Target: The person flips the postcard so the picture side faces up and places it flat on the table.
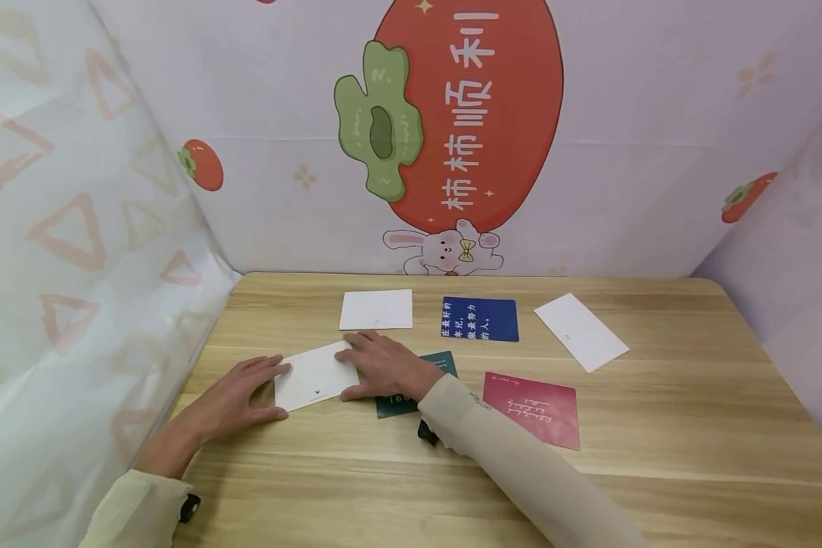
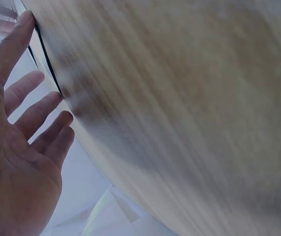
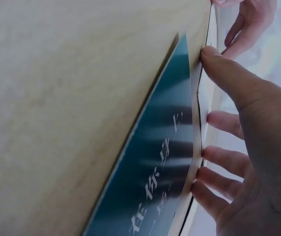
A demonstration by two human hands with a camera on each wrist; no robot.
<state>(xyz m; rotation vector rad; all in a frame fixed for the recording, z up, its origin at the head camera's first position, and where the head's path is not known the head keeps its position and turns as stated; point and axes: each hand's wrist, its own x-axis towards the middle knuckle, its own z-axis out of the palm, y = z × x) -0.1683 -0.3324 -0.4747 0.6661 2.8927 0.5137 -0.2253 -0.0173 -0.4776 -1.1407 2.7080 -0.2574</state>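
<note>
A white card (image 1: pixel 311 373) with a small dark mark lies tilted at the left of the table, between my two hands. My left hand (image 1: pixel 236 399) touches its left end, thumb at the near corner and fingertips at the far corner. At the right end, my right hand (image 1: pixel 392 369) has its thumb near the closer corner and fingertips on the far edge. Extended, spread fingers show on the left hand (image 2: pixel 27 128) and the right hand (image 3: pixel 258 147) in the wrist views. A dark green card (image 1: pixel 397 407) with white writing lies partly hidden beneath the right hand and wrist.
Along the back of the wooden table (image 1: pixel 692 426) lie a white card (image 1: pixel 377 308), a blue card (image 1: pixel 496 318) with white characters and a slanted white card (image 1: pixel 581 331). A crimson card (image 1: pixel 541 411) is partly covered by the right sleeve. Printed cloth walls (image 1: pixel 281 205) border the table.
</note>
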